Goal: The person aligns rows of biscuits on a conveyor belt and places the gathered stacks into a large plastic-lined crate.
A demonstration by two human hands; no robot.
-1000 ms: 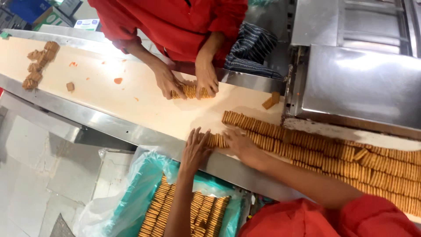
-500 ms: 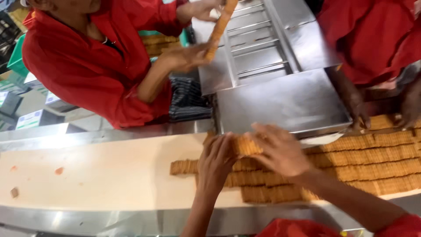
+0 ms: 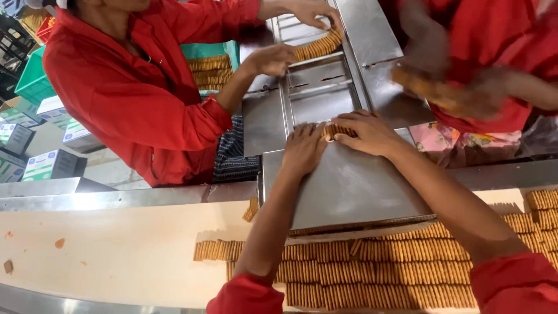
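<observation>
Pressing together from both ends, the left hand [image 3: 303, 152] and right hand [image 3: 367, 132] hold a short stack of biscuits [image 3: 338, 131] in a closed grip on the steel worktop [image 3: 354, 186], beside the feed tray [image 3: 318, 93]. Many biscuit rows [image 3: 372, 273] remain on the belt [image 3: 116, 250] below. Fingers hide most of the stack; a co-worker's hand [image 3: 442, 87] at upper right is blurred.

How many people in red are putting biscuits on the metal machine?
3. The camera wearer's left hand and right hand press a biscuit stack. One co-worker sits at upper left, another at upper right, blurred. More may be out of view.
</observation>
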